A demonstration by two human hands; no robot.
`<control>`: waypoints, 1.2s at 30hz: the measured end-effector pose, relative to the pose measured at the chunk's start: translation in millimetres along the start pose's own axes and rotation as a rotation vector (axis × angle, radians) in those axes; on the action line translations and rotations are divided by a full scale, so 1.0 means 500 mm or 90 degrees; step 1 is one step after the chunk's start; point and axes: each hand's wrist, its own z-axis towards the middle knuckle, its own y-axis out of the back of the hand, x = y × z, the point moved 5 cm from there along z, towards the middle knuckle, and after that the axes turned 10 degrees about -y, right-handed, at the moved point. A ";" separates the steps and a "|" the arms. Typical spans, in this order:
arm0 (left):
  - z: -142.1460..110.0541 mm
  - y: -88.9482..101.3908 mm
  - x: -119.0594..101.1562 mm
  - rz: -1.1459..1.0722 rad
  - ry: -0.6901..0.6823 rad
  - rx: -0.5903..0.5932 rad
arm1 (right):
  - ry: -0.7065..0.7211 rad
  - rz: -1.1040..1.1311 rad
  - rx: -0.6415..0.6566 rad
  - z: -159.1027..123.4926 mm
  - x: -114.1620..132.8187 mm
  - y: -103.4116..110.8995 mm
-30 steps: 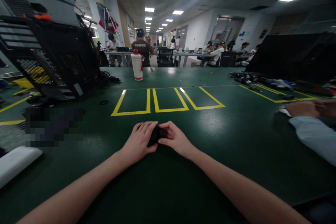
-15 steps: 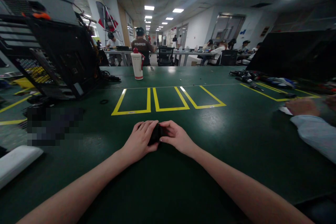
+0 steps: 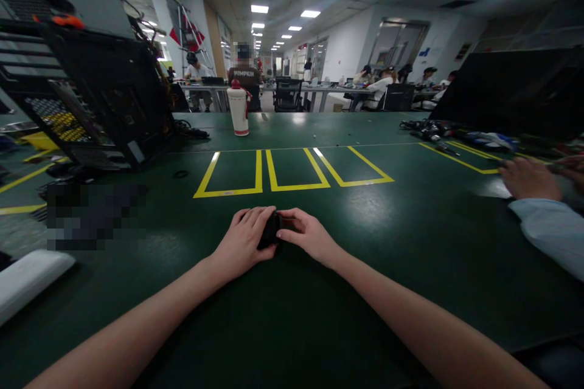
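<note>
A small black object with a rounded outline is between my two hands, low over the green tabletop. My left hand is wrapped over its left side and top, with the thumb below. From the right, the thumb and fingers of my right hand close on its right edge. My fingers hide much of the object, so its exact kind cannot be made out. Three yellow tape outlines lie on the table just beyond my hands.
An open computer case stands at the left, with a black ring near it. A white bottle is at the back. At the right, another person's hand works beside cables. A white object lies near left.
My right thumb and fingers have moved slightly left, onto the black object's right edge. My left hand keeps its hold. At right, the other person's hand has risen a little.
</note>
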 end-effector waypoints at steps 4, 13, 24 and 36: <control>0.000 0.000 0.000 -0.007 -0.001 0.000 | 0.013 0.041 0.034 -0.004 0.000 -0.004; 0.002 0.002 -0.001 -0.010 0.002 0.004 | 0.010 0.000 -0.036 -0.001 0.009 0.007; 0.003 -0.002 0.001 -0.024 0.003 0.000 | 0.045 0.013 0.030 -0.009 0.002 0.000; 0.009 -0.015 0.041 -0.290 0.143 -0.006 | 0.053 -0.332 -0.143 -0.024 0.002 0.021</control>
